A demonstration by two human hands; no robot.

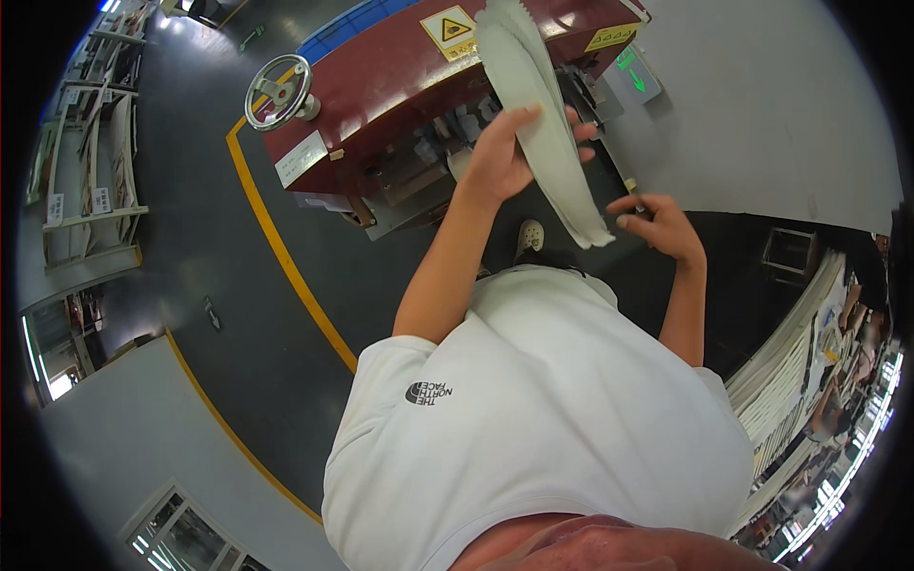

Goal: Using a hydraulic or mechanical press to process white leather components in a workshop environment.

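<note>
A bundle of long, curved off-white strips (545, 157) with wavy edges lies in my left hand (505, 157). The thumb presses on top of the bundle, and the fingertips show past its right side. Its upper end reaches over the dark red machine (381, 81), and its lower end hangs toward my body. What the strips are made of, I cannot tell. My right hand (668, 228) is just right of that lower end, with thumb and forefinger apart and nothing visible in them. A small gap separates it from the strips.
A metal handwheel (278, 92) sits at the machine's left end. Behind the machine is a blue crate (352, 24). Racks (95, 181) line the far left, and long pale pieces (795, 333) are stacked at right. A yellow floor line (276, 233) runs left of me. A small stool-like frame (790, 252) stands at right.
</note>
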